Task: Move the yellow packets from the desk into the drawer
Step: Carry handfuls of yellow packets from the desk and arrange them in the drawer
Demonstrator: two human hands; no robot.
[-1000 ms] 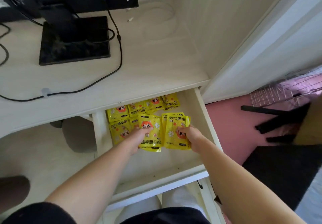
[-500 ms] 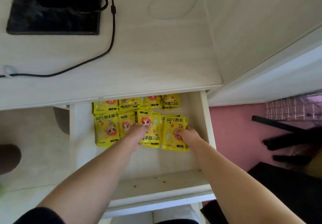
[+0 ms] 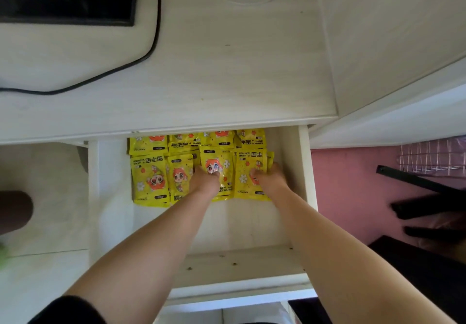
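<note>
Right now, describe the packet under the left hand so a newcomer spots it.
Find the open drawer below the desk edge, then its nearer row of yellow packets. The third packet from the left lies under the left hand. Unlike its right neighbour, it has its lettering at the near end.

The yellow packets (image 3: 148, 180), each printed with a red-haired cartoon figure, are lying flat and overlapping in two rows at the back of the open white drawer (image 3: 306, 185), the rear row tucking under the counter (image 3: 227, 84).
</note>
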